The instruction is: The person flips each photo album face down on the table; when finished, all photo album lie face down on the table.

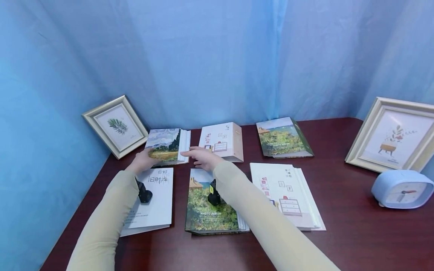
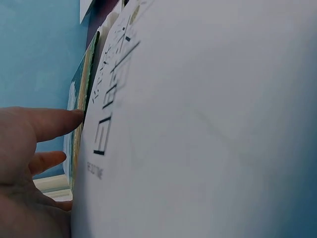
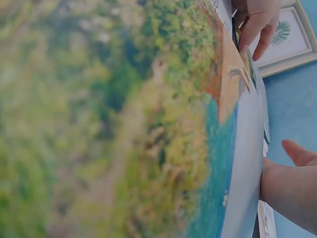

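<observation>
On the dark wood table (image 1: 356, 241) several photo albums lie in two rows. My left hand (image 1: 144, 162) (image 2: 34, 144) touches the near left corner of the back-left album with a painted wheat field and swirling sky (image 1: 164, 145) (image 2: 79, 109), fingers straight against its edge. My right hand (image 1: 202, 156) (image 3: 292, 188) reaches left with straight fingers to that album's right edge. Under my left forearm lies a white album with black Chinese characters (image 1: 156, 199) (image 2: 198, 124). Beneath my right forearm a green landscape album (image 1: 208, 210) (image 3: 124, 124) lies flat. The right wrist view also catches the left hand (image 3: 257, 25).
A pale album with furniture drawings (image 1: 222, 141) and a second green landscape album (image 1: 281, 137) lie in the back row, a white album (image 1: 288, 192) at front right. A leaf picture frame (image 1: 116, 126) (image 3: 287, 34) leans back left, another frame (image 1: 393, 133) and a blue clock (image 1: 401, 188) stand right. Blue curtain behind.
</observation>
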`<state>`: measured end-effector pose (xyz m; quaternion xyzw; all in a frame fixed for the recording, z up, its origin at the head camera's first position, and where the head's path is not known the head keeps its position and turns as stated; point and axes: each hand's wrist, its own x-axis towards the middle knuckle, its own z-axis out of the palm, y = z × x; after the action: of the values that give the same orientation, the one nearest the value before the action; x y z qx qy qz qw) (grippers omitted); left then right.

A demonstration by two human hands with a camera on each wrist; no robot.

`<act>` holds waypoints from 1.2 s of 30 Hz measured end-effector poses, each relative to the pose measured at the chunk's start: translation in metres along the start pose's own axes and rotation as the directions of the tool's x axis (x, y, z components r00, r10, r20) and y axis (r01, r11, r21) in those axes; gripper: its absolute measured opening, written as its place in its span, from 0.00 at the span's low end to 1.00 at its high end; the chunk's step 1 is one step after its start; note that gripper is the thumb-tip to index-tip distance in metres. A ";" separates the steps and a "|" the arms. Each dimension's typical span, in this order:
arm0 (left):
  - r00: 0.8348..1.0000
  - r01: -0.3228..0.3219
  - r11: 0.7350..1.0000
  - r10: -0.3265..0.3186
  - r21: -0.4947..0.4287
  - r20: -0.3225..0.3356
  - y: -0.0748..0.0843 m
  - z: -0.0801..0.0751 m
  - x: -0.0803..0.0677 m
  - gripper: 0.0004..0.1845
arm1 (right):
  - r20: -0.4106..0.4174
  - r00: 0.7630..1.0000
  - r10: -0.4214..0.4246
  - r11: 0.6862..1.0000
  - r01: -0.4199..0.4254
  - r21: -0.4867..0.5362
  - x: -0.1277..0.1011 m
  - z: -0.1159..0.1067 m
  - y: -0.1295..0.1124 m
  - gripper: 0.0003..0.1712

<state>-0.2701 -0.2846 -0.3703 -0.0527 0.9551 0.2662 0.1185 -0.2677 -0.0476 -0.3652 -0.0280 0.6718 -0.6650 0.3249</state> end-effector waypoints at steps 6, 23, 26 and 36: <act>0.999 0.002 0.999 -0.004 -0.042 -0.035 0.001 0.000 0.000 0.38 | 0.000 1.000 -0.009 0.998 0.009 -0.055 0.004 0.003 -0.001 0.42; 1.000 0.008 0.991 -0.010 -0.135 -0.014 0.006 0.003 0.001 0.35 | 0.022 1.000 0.003 0.983 0.001 -0.183 0.012 0.006 0.002 0.44; 1.000 0.002 0.991 -0.005 -0.133 -0.020 0.006 0.004 0.002 0.35 | 0.034 0.999 -0.016 0.979 0.023 -0.201 0.012 0.007 0.002 0.43; 0.999 0.029 0.990 -0.034 -0.139 -0.033 0.008 0.008 0.001 0.35 | 0.110 0.993 0.031 0.988 -0.013 -0.155 0.013 0.014 0.003 0.45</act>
<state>-0.2703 -0.2741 -0.3730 -0.0806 0.9353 0.3292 0.1020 -0.2702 -0.0661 -0.3721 -0.0828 0.7020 -0.6051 0.3663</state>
